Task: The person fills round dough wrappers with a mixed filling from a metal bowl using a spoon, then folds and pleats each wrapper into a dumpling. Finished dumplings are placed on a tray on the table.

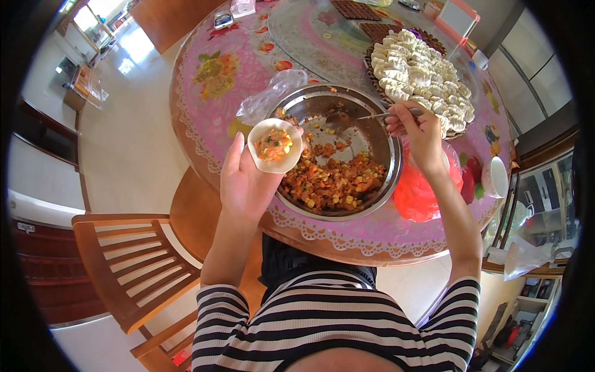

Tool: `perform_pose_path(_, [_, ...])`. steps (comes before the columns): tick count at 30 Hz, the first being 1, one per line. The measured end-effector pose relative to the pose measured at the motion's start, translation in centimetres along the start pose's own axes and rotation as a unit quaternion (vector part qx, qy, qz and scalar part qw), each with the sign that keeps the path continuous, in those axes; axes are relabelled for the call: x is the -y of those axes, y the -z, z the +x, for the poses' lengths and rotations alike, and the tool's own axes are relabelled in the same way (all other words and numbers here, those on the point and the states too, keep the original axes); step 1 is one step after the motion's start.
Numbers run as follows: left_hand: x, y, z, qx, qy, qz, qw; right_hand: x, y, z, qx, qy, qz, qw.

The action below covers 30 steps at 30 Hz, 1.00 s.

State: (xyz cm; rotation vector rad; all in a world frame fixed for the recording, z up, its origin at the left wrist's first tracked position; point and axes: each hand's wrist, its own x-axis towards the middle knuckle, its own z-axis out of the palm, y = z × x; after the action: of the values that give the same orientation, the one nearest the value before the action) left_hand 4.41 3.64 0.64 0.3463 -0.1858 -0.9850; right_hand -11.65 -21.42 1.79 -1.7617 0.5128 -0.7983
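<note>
On the fingers of my left hand [244,186] lies a round dumpling wrapper [260,162], flat and unfolded. A mound of filling [274,145] with corn and orange bits sits in its middle. My right hand [415,135] grips the handle of a metal spoon [379,115] over the right side of a steel bowl [395,172]. The spoon's head reaches into the bowl, against its far inner wall. Loose filling [334,179] is heaped along the near side of the bowl, and part of the bowl's bottom shows bare.
Behind my right hand, a woven tray [372,69] carries several folded dumplings [418,69]. A red plastic bag [420,200] lies right of the bowl, near a white cup [495,177]. Clear plastic [272,95] touches the bowl's far left. A wooden chair [125,274] stands at left.
</note>
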Motion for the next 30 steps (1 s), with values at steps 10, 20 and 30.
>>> perform_pose_path(10, [-0.4,0.4,-0.1,-0.017,-0.007,-0.002,1.0,-0.8,0.2,0.5,0.045,-0.117,0.097,0.987])
perform_pose_path(20, [0.9,0.3,0.1,0.009,0.03,0.017,0.999,3.8,1.7,-2.1,-0.042,0.021,0.145,0.988])
perform_pose_path(30, [2.0,-1.4,0.3,0.019,0.086,-0.035,0.996,4.5,-1.6,-8.3,0.145,0.595,-0.192,0.767])
